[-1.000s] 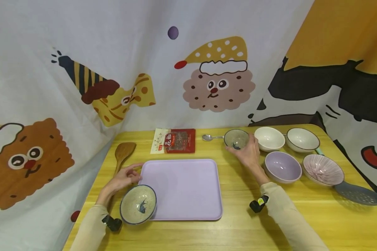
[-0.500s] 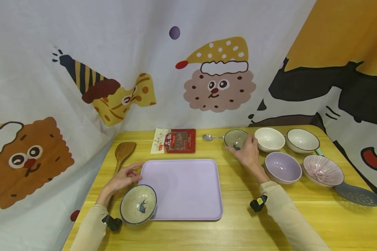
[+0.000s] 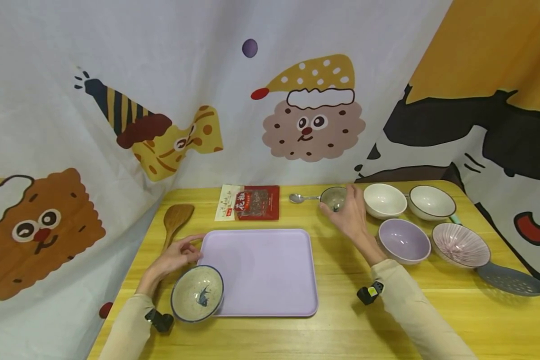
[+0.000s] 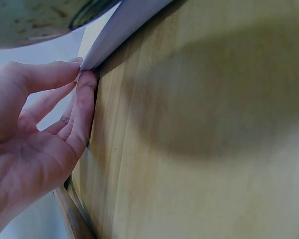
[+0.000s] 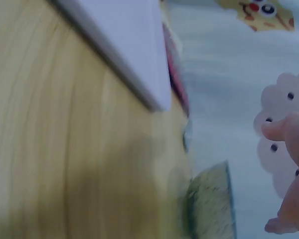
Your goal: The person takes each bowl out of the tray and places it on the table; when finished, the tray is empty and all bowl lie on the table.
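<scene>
My left hand is at the left edge of a lilac rectangular tray. In the left wrist view, its thumb and fingertips pinch the tray's edge. A speckled beige bowl with a blue rim and blue fish stands over the tray's front left corner. My right hand hovers at a smaller speckled bowl, hiding its right side. In the right wrist view, thumb and fingers are spread apart, away from the small bowl.
A wooden spatula lies behind the left hand. At the back are a spice packet and a metal spoon. White, brown-rimmed, purple and pink-striped bowls stand right, beside a grey slotted turner.
My right hand has come off the small bowl's rim and shifted slightly up, covering more of it. The left hand stays at the tray's edge.
</scene>
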The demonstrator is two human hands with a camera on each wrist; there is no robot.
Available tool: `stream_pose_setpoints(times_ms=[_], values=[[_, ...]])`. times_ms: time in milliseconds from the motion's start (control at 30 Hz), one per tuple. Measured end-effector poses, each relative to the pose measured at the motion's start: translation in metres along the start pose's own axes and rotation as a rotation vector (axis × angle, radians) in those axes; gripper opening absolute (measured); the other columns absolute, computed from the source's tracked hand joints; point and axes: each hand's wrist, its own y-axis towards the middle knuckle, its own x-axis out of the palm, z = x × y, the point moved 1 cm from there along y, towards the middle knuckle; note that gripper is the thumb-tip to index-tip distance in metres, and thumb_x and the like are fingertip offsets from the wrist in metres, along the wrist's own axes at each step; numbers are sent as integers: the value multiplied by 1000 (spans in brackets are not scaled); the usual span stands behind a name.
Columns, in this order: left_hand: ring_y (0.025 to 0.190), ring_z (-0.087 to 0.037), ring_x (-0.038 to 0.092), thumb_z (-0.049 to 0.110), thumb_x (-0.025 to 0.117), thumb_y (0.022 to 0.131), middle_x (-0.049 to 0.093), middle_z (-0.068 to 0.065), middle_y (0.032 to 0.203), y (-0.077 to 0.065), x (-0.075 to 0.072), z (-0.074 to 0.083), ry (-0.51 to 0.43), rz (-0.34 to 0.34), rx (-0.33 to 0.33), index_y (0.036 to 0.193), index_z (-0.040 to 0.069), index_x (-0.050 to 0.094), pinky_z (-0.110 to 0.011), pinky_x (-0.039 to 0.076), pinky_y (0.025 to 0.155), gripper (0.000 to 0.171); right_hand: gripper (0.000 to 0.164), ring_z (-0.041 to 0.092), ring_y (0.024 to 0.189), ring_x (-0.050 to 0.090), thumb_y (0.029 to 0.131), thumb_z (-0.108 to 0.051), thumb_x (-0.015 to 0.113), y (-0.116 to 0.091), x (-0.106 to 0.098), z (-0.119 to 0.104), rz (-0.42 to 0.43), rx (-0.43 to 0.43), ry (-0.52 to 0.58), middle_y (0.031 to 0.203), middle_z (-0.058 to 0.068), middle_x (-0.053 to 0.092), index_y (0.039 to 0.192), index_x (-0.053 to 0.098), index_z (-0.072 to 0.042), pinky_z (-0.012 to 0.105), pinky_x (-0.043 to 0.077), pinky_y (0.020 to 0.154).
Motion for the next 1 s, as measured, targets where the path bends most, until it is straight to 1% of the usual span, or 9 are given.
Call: stream_pose_setpoints(times_ms=[167,300,400,500,700,800,900,1000], values=[[78,-16,61,8,68,93,66,-16,95,0,-1,1,12,1,2,149,-1,45,-26,48,66,61,98,49,144,33,84,-39,80,-4,-3,-25,-2,-44,71,160,25,29,156,27,2,65,27,117],[78,-16,61,8,68,93,66,-17,95,0,-1,2,12,1,1,149,-1,45,-26,48,67,61,95,47,145,33,85,-37,80,-9,-2,-43,-2,-104,121,159,26,31,155,29,4,63,26,118],[79,-18,60,6,67,93,66,-18,96,0,0,1,12,0,-4,149,-2,45,-26,48,66,61,96,46,146,32,84,-36,81,-14,1,-56,-17,-139,155,159,27,33,154,30,5,62,27,118],[80,-20,60,5,66,93,66,-21,98,0,0,-1,16,2,-6,149,-3,43,-26,48,66,61,98,45,147,32,83,-39,81,-19,3,-68,-56,-139,183,159,27,33,156,29,3,63,27,118],[81,-20,61,4,65,94,65,-21,98,-1,2,-2,6,2,-10,150,-4,42,-26,48,66,61,104,41,150,28,83,-47,80,-32,11,-89,-159,-84,233,165,19,26,160,23,-7,66,26,117],[80,-19,61,4,66,93,66,-20,97,-1,1,-1,4,0,-9,149,-3,44,-26,49,67,61,107,40,150,28,80,-47,82,-38,17,-98,-189,-98,248,165,17,27,160,24,-8,66,28,116],[80,-17,61,6,67,92,66,-18,96,-1,1,0,2,3,-7,149,0,46,-26,50,68,61,111,39,149,31,76,-46,86,-44,25,-104,-220,-132,254,164,17,30,160,25,-7,64,30,116],[80,-17,61,7,68,93,66,-16,96,0,0,-2,5,5,-2,149,2,47,-26,51,69,60,115,39,150,31,73,-46,89,-50,35,-111,-270,-156,257,164,16,30,160,24,-8,63,30,116]])
